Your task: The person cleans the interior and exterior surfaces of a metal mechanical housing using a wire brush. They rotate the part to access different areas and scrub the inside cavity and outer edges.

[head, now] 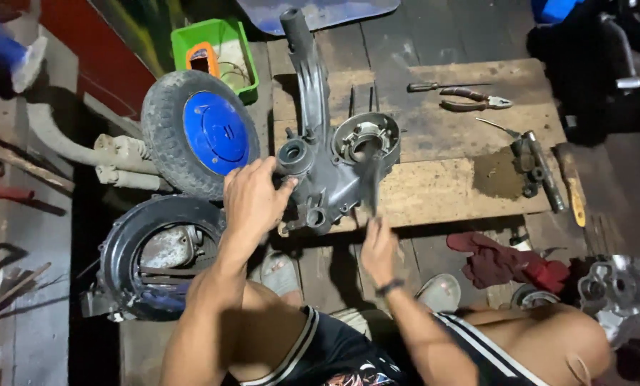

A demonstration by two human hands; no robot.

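Engine casing: a grey metal casing (327,164) lies on the wooden board (434,136), its near end at the board's front edge.
Left hand: the left hand (252,200) is curled over the casing's near-left corner, thumb against a round boss, fingers wrapped on its edge.
Right hand: the right hand (377,246) is just below the casing's near-right edge, motion-blurred; a dark thin piece rises from it, but I cannot tell whether it grips it. A dark band sits on the wrist.
Long axis: the casing runs from near the person away from them, its narrow tube arm (302,43) pointing at the far end, leaning slightly left; the wide end with a round bearing housing (366,136) is nearest the hands.
Left of the casing: a small tyre with a blue hub (198,132) leans just beside it; a green plastic bin (220,53) is beyond; a black fan cover (155,254) lies on the floor below the tyre.
Right of the casing: pliers (477,99) and a screwdriver (434,86) lie on the board, well apart; a dark metal part (534,168) sits further right.
Below-right of the casing: a red rag (506,261) lies on the floor.
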